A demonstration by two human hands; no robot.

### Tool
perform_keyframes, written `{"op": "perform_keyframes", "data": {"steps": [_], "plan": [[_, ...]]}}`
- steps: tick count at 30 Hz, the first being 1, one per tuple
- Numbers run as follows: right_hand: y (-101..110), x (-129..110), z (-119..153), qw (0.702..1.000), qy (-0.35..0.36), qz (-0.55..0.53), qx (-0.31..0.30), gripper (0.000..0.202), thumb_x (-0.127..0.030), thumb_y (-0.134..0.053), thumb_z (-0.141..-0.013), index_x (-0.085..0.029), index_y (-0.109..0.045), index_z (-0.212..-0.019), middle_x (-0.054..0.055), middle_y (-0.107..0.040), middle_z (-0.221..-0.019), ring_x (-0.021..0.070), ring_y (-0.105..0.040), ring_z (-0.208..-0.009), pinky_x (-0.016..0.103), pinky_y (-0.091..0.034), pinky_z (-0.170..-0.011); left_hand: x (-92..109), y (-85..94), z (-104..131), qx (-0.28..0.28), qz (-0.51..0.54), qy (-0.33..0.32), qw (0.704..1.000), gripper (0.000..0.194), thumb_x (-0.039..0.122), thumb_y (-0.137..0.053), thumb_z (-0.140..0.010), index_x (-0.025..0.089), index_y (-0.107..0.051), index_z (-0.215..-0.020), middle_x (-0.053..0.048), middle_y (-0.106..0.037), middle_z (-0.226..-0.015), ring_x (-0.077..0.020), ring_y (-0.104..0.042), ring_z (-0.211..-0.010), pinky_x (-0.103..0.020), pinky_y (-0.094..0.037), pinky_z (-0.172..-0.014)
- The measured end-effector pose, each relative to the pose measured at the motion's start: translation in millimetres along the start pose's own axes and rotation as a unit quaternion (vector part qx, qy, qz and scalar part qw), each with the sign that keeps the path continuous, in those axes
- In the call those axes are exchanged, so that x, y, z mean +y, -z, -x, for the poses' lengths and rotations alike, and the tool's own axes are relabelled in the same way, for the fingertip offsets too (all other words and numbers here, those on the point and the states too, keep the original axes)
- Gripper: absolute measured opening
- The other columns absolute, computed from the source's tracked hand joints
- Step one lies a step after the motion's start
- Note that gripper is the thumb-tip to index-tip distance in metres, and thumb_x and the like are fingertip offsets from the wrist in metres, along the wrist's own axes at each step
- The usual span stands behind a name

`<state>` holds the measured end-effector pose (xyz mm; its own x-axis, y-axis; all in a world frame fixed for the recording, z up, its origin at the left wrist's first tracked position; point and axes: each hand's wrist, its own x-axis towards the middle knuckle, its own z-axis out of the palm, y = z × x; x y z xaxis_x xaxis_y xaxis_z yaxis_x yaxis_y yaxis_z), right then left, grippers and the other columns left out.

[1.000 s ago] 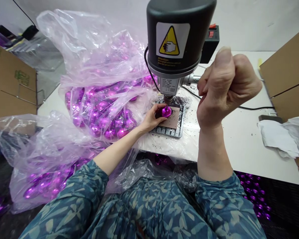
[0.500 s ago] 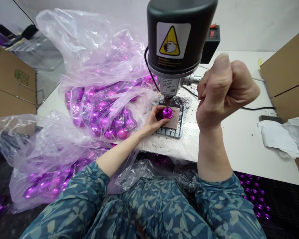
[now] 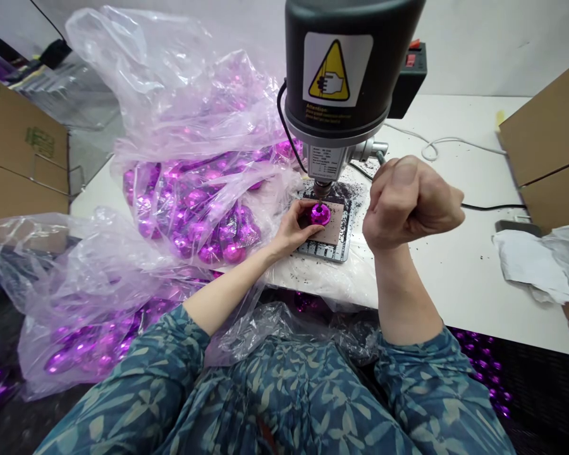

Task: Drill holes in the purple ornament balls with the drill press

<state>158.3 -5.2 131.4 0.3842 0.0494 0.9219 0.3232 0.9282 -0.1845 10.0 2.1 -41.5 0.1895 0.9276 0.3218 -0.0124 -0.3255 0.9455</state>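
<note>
Under the chuck of a small bench drill press (image 3: 341,82), a shiny purple faceted ball (image 3: 320,213) sits on a square tan pad (image 3: 330,235) on the machine's metal base (image 3: 329,253). Thumb and fingers of my left hand (image 3: 298,226) pinch the ball from its left side. My right hand (image 3: 410,199) is raised in a fist around the drill press's feed lever (image 3: 380,155); most of the lever is hidden inside the fist. Dark shavings lie scattered about the base. Whether the drill bit touches the ball is too small to tell.
Clear plastic bags (image 3: 189,177) full of purple balls cover the left of the white table (image 3: 455,278). Cardboard boxes (image 3: 550,120) stand on both sides. Crumpled white paper (image 3: 531,262) lies at the right, a black cable (image 3: 495,206) behind it. More purple balls (image 3: 490,373) show below the table.
My right fist has come down and slightly left with the lever. My left hand still holds the ball in the same place under the drill. The view has shifted slightly.
</note>
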Motion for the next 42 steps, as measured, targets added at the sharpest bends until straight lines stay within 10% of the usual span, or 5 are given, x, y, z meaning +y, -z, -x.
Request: {"op": "perform_keyframes", "data": {"steps": [11,23,32,38,42], "plan": [[14,11,16,0.991,0.115,-0.045,-0.054,0.052,-0.017,-0.054,-0.100,-0.023,-0.019,-0.063,-0.009,-0.023,-0.046,0.0043,-0.025,-0.033,0.025,-0.029,-0.034,0,0.3,1,-0.007,-0.010,-0.014,1.000,0.064,0.054,-0.091,-0.082,0.024,-0.060,-0.130,-0.012,-0.069,-0.131,-0.0297,-0.069,-0.128,-0.050,-0.054,-0.115],[-21,-2,-56,0.989,-0.132,-0.043,-0.058,0.059,-0.067,-0.064,-0.084,-0.026,-0.027,-0.060,-0.008,-0.027,-0.048,0.0063,-0.027,-0.042,0.032,-0.023,-0.051,39,-1.4,30,0.056,-0.149,-0.072,0.985,0.053,0.051,-0.085,-0.089,0.020,-0.058,-0.123,-0.009,-0.073,-0.115,-0.0199,-0.073,-0.098,-0.035,-0.061,-0.085],[-22,-4,-52,0.987,-0.138,-0.068,-0.038,0.059,-0.062,-0.068,-0.084,-0.026,-0.028,-0.060,-0.009,-0.028,-0.047,0.0051,-0.027,-0.041,0.032,-0.022,-0.052,64,5.7,143,-0.321,-0.397,-0.343,0.789,0.033,0.037,-0.074,-0.099,0.016,-0.064,-0.122,-0.014,-0.076,-0.112,-0.0243,-0.070,-0.098,-0.038,-0.059,-0.087],[-22,-3,-49,0.988,-0.126,-0.082,-0.019,0.049,-0.042,-0.066,-0.094,-0.021,-0.037,-0.060,-0.008,-0.034,-0.049,0.0028,-0.032,-0.042,0.027,-0.024,-0.049,55,46.0,68,-0.124,-0.432,-0.211,0.868,0.020,0.028,-0.055,-0.108,0.017,-0.065,-0.123,-0.013,-0.076,-0.114,-0.0256,-0.071,-0.110,-0.042,-0.061,-0.096],[-20,-1,-46,0.990,-0.109,-0.092,-0.015,0.048,-0.036,-0.066,-0.096,-0.020,-0.039,-0.059,-0.008,-0.036,-0.049,0.0027,-0.033,-0.041,0.026,-0.027,-0.048,55,85.2,-23,-0.029,-0.597,0.090,0.797,0.037,0.007,-0.047,-0.100,0.008,-0.064,-0.133,-0.024,-0.071,-0.132,-0.0343,-0.069,-0.126,-0.048,-0.054,-0.110]]}}
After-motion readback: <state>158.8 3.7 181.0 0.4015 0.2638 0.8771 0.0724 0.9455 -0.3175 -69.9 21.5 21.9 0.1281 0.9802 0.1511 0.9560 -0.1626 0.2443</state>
